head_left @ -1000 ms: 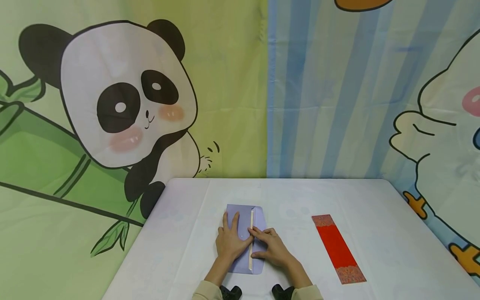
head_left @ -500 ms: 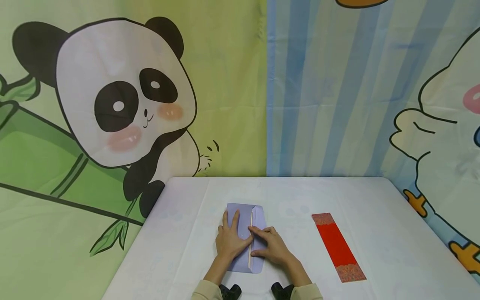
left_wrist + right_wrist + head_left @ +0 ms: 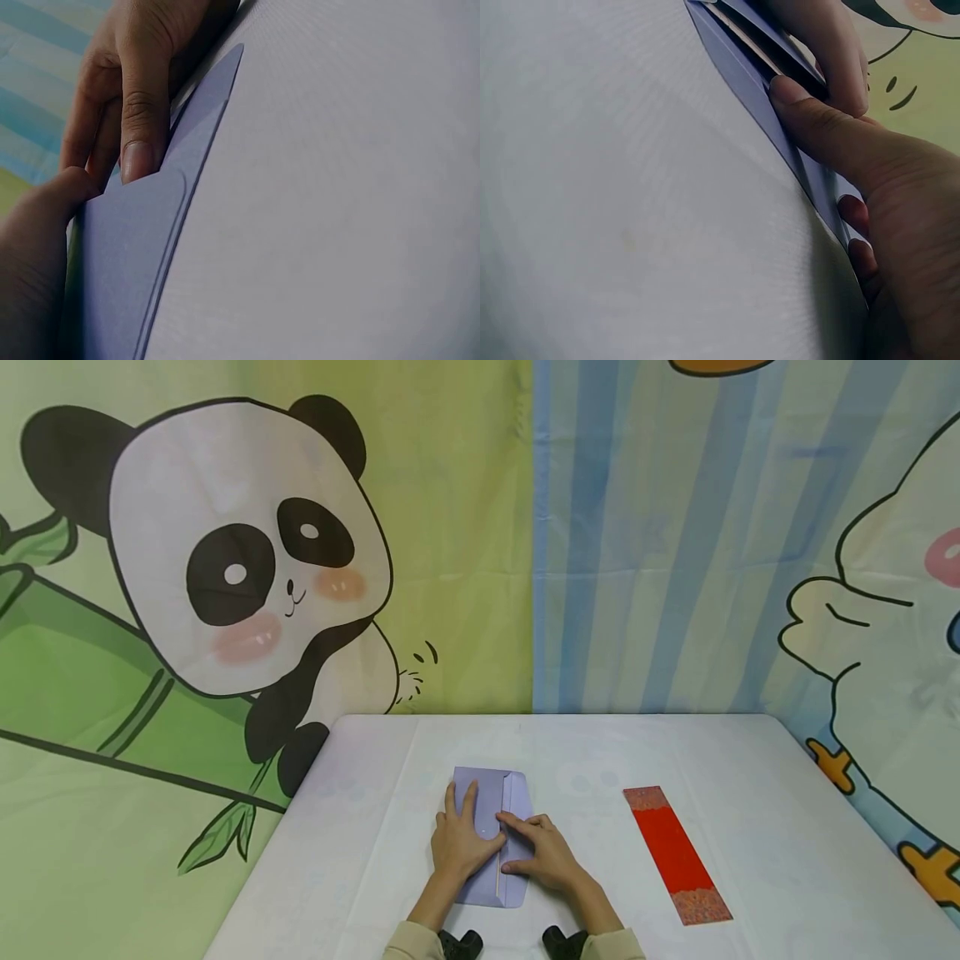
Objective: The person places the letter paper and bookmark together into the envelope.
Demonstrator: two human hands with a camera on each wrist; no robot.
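A lilac envelope lies upright on the table, its flap folded out to the right. In its mouth shows a thin pale strip, like the edge of a card inside. My left hand rests on the envelope's body with fingers spread and its thumb at the mouth. My right hand lies over the flap, index fingertip and thumb tip touching the mouth's edge. In the right wrist view the right thumb meets the pale strip, below the lifted upper layer.
A red paper strip with patterned ends lies slanted on the white table to the right. Black wrist devices sit at both cuffs. Printed curtains hang behind the table's far edge.
The pale strip in the envelope's mouth has narrowed and shifted slightly left. Both hands stay almost where they were, and the red paper strip has not moved.
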